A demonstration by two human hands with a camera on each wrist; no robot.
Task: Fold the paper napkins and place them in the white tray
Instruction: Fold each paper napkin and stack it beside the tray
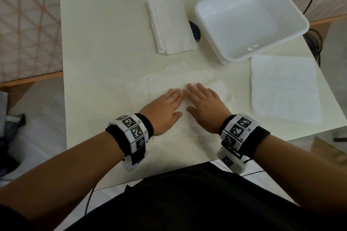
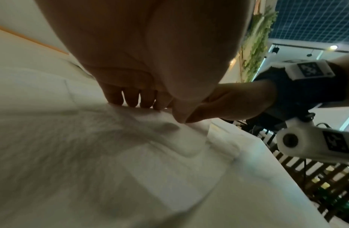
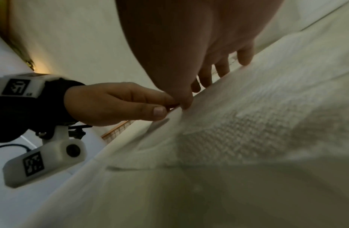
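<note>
Both hands lie flat, fingers straight, side by side on a napkin (image 1: 174, 88) spread at the near middle of the desk (image 1: 105, 43): the left hand (image 1: 165, 107) just left of the right hand (image 1: 204, 105), pressing the paper down. A folded napkin stack (image 1: 170, 26) sits farther off, the white tray (image 1: 293, 11) at far right, and an unfolded napkin (image 1: 283, 86) lies right, near the tray.

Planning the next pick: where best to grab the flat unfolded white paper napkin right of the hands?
Probably the unfolded white paper napkin's near right corner, which seems to overhang the cream table's edge. Come from the right and pinch there; it lies flat elsewhere, and the white plastic tray crowds its far edge.
</note>
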